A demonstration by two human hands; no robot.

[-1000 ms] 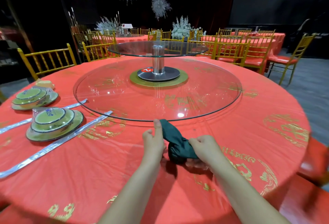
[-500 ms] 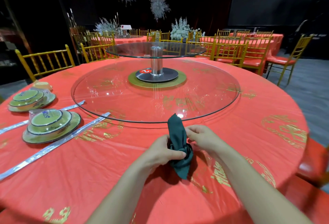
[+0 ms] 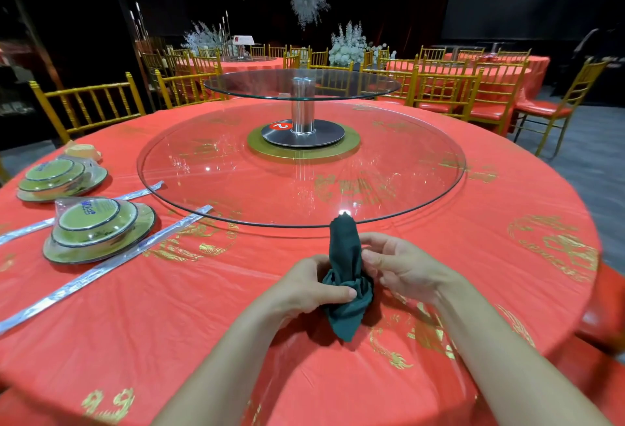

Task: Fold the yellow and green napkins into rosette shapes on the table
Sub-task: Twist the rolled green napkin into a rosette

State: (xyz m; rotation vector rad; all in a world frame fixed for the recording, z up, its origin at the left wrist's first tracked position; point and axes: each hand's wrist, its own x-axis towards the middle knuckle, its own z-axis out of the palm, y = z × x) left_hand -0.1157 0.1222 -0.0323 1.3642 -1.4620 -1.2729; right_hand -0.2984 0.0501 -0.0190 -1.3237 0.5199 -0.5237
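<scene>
Fingers (image 3: 333,294) of the left hand (image 3: 304,287) pinch the green napkin (image 3: 345,253) at its gathered waist, and the right hand (image 3: 402,266) nips its right edge. It lies between them on the table (image 3: 203,307), long axis pointing away from the person, toward the turntable (image 3: 220,182).

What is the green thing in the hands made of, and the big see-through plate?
The green napkin looks like soft matte cloth: it bunches and creases where the left hand grips it. The turntable looks like clear glossy glass: the tablecloth shows through, light glints.

One green napkin (image 3: 345,256), two hands (image 3: 304,287) (image 3: 402,266), two wrapped dish stacks (image 3: 98,233) (image 3: 57,178), two silver strips (image 3: 101,270) (image 3: 101,204), two glass turntable tiers (image 3: 236,189) (image 3: 253,85).
</scene>
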